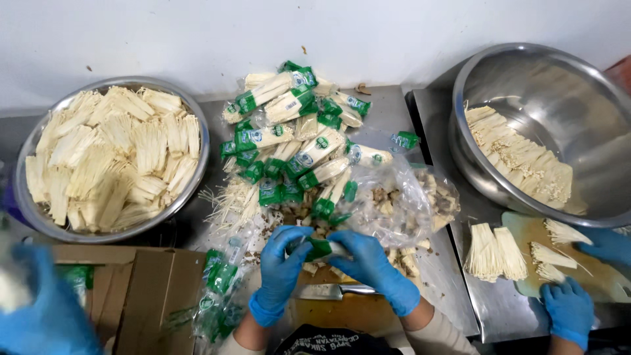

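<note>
Both my hands wear blue gloves and hold one packet of enoki mushrooms [322,248], a clear wrapper with a green base. My left hand [279,273] grips its left end and my right hand [371,269] grips its right end, over a wooden cutting board [342,309]. A knife [328,290] lies flat on the board just under my hands. Beyond them a pile of several wrapped mushroom packets [299,141] covers the steel table. A clear plastic bag of cut root ends [411,204] lies right of the pile.
A steel bowl [197,171] heaped with trimmed mushrooms sits at left. A larger steel bowl [572,85] with some mushrooms is at right. Another person's gloved hands [568,309] work at a green board [526,230]. A cardboard box [131,289] and empty wrappers [220,289] lie lower left.
</note>
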The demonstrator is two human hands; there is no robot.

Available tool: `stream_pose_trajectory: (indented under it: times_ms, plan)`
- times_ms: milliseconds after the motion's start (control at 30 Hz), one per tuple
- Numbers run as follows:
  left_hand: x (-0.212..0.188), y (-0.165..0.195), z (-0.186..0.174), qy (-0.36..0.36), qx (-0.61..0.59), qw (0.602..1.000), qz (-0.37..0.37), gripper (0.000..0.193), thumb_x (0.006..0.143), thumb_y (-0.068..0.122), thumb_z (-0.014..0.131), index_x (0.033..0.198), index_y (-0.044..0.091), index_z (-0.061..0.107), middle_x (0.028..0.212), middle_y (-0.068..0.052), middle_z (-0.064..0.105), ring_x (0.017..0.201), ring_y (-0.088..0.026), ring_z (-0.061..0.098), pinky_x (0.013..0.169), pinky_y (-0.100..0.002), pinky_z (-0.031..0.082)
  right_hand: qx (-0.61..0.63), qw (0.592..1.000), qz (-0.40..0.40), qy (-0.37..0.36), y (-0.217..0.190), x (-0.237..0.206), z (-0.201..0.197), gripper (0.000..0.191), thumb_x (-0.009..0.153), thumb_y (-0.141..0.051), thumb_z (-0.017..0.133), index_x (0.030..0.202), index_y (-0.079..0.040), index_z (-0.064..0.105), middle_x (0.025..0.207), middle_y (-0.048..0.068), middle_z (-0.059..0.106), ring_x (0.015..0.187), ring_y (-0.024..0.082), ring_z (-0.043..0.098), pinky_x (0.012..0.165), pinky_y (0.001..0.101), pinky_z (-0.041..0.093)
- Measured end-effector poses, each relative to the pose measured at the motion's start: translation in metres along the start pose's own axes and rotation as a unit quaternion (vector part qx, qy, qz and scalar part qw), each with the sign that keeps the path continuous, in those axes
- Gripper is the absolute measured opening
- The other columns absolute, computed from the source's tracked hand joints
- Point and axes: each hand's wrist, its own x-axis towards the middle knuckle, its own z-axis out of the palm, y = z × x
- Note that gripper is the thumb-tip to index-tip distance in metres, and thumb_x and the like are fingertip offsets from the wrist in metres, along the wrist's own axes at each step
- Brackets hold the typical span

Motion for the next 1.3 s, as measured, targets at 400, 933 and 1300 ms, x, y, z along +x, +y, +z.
stream_pose_trajectory:
  times_ms: [400, 933, 1300]
  plan:
    - [-0.081, 0.008, -0.012, -0.122, -0.007, 0.989, -0.085, 0.014, 0.093, 0.012, 0.069, 0.106, 0.007, 0.070, 0.090, -0.011, 0.079, 0.079, -0.018, 0.077, 0.068, -0.029, 0.058, 0.206, 0.978, -0.024, 0.017, -0.019, -0.060, 0.058, 0.018, 0.091, -0.018, 0.077, 0.107, -0.010, 0.076, 0.092, 0.008, 0.073, 0.083, 0.025, 0.071, 0.073, 0.0365, 0.056]
    - [-0.112, 0.002, -0.013, 0.008, 0.240, 0.902, 0.360, 0.016, 0.089, -0.001, 0.065, 0.105, 0.002, 0.063, 0.100, -0.013, 0.067, 0.091, -0.031, 0.068, 0.079, -0.041, 0.058, 0.464, 0.872, 0.152, 0.031, 0.036, -0.078, 0.134, 0.018, 0.103, -0.019, 0.059, 0.096, -0.003, 0.065, 0.083, 0.002, 0.063, 0.075, 0.011, 0.058, 0.067, 0.0303, 0.050]
    - [-0.134, -0.021, -0.074, 0.086, -0.005, 0.986, 0.141, 0.011, 0.101, -0.003, 0.049, 0.107, 0.004, 0.054, 0.103, -0.013, 0.063, 0.093, -0.023, 0.063, 0.086, -0.036, 0.055, 0.291, 0.898, 0.120, 0.309, 0.074, -0.064, -0.005, 0.033, 0.096, -0.014, 0.066, 0.127, -0.005, 0.061, 0.118, 0.012, 0.070, 0.102, 0.024, 0.070, 0.094, 0.0366, 0.058]
